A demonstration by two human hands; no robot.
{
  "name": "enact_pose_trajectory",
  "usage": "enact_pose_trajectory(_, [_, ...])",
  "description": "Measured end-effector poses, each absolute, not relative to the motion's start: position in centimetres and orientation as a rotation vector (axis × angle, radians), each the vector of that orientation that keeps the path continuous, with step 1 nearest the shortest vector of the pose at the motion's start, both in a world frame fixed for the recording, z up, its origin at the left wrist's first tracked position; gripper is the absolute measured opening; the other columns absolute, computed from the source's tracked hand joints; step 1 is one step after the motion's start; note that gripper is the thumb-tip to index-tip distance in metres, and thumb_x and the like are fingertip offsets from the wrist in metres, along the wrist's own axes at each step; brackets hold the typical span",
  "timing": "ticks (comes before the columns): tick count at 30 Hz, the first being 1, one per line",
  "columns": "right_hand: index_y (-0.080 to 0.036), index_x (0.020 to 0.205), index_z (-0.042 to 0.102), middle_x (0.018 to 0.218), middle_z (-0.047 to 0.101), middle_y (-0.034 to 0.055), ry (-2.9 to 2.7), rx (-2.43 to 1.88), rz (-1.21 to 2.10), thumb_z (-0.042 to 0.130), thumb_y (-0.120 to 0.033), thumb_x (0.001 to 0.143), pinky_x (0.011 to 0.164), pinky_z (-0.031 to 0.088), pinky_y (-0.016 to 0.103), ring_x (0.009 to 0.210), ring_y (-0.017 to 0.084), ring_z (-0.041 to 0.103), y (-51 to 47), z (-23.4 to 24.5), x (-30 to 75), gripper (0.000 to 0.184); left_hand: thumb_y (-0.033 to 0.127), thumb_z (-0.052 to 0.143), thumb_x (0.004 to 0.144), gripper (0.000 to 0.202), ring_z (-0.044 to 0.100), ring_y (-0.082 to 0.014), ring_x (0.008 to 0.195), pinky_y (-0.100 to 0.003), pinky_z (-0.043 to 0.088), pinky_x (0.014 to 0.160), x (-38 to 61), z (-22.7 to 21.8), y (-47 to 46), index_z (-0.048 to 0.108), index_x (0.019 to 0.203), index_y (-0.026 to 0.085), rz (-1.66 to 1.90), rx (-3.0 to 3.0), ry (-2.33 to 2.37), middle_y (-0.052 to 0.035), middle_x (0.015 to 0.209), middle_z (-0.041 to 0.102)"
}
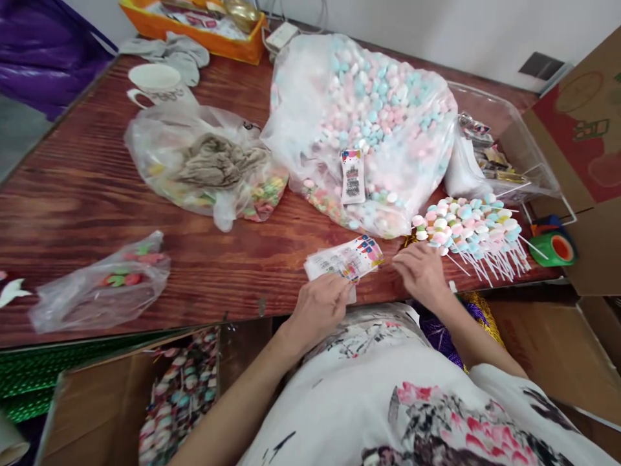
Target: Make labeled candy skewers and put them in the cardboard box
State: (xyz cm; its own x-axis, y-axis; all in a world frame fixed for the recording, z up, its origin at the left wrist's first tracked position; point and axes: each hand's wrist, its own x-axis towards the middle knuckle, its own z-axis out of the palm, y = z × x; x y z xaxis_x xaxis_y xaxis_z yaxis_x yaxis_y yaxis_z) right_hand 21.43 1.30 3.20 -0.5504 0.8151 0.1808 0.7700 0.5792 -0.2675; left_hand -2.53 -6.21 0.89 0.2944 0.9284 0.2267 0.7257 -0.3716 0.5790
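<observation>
A stack of small clear bags with colourful printed tops point(345, 259) lies near the table's front edge. My left hand point(323, 304) is closed at the near side of this stack, its fingers pinching the edge of a printed plastic bag. My right hand point(423, 275) is closed just right of the stack, fingertips together; whatever they hold is hidden. Behind it are gold twist ties point(410, 241), partly covered. A pile of marshmallow candy skewers point(470, 223) on white sticks lies to the right of that hand.
A big clear bag of pastel marshmallows point(378, 97) fills the back, with a printed label card point(352, 178) on it. Left are a candy bag with a brown cloth point(213, 162), a mug point(158, 84) and a small bag point(109, 278). Green tape point(550, 249) sits right; a carton point(97, 401) stands below.
</observation>
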Motion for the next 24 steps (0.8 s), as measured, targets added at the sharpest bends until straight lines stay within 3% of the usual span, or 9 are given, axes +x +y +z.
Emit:
enact_pose_trajectory(4, [-0.017, 0.074, 0.067, 0.092, 0.066, 0.0082, -2.787, -1.576, -0.175, 0.052, -0.012, 0.088, 0.079, 0.023, 0.042, 0.099, 0.024, 0.045, 2.2, 3.2, 23.9, 0.021, 0.026, 0.042, 0.097, 0.033, 0.049, -0.0121, 0.064, -0.024, 0.037, 0.063, -3.0, 0.6, -5.7, 0.06, 0.072, 0.015, 0.897, 1.933, 1.476, -0.0014, 0.067, 0.056])
enact_pose_trajectory(12, [-0.014, 0.08, 0.062, 0.092, 0.061, 0.0108, -3.022, -1.432, -0.263, 0.052, -0.004, 0.077, 0.076, 0.023, 0.041, 0.095, 0.025, 0.042, 2.6, 1.7, 23.4, 0.014, 0.031, 0.048, 0.096, 0.033, 0.045, -0.0102, 0.061, -0.023, 0.034, 0.059, -2.3, 0.3, -5.8, 0.064, 0.072, 0.015, 0.951, 1.698, 1.355, 0.0015, 0.063, 0.049])
enact_pose_trajectory(20, [-0.019, 0.095, 0.063, 0.103, 0.065, 0.0076, -2.808, -1.398, -0.173, 0.049, -0.025, 0.094, 0.083, 0.023, 0.041, 0.099, 0.024, 0.045, 2.3, 2.4, 21.5, 0.015, 0.032, 0.054, 0.092, 0.029, 0.042, -0.009, 0.059, -0.021, 0.034, 0.057, -3.5, 0.3, -6.0, 0.063, 0.071, 0.014, 1.067, 1.401, 1.314, 0.0032, 0.061, 0.046])
enact_pose_trajectory(24, [-0.017, 0.086, 0.062, 0.094, 0.064, 0.0094, -2.85, -1.476, -0.127, 0.048, -0.018, 0.091, 0.076, 0.027, 0.037, 0.09, 0.023, 0.047, 2.5, 0.7, 19.6, 0.015, 0.034, 0.057, 0.089, 0.027, 0.042, -0.0089, 0.06, -0.021, 0.035, 0.057, -2.9, 0.6, -5.8, 0.067, 0.075, 0.014, 1.071, 1.28, 1.289, 0.0031, 0.062, 0.048])
